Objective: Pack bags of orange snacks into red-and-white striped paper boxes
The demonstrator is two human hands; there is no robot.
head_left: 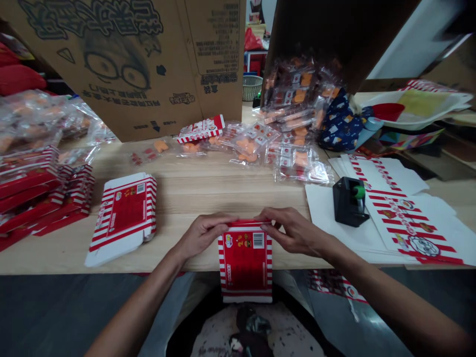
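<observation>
A red box with red-and-white striped sides (245, 265) hangs over the table's front edge, its barcode panel facing up. My left hand (206, 232) pinches its far left corner. At the far right corner, my right hand (292, 230) grips the same end with thumb and fingers. A red strip of the box shows between the two hands. To the left lies a flattened striped carton (128, 210) with white flaps. A black tape dispenser (349, 201) with a green core stands on white printed card sheets (409, 218) to the right.
Filled red striped boxes (40, 193) are stacked at left. A big cardboard carton (148, 74) stands behind. Clear packets with orange pieces (293, 124) are heaped at the back, beside a blue patterned pouch (342, 121). A striped box (201, 129) rests on several packets.
</observation>
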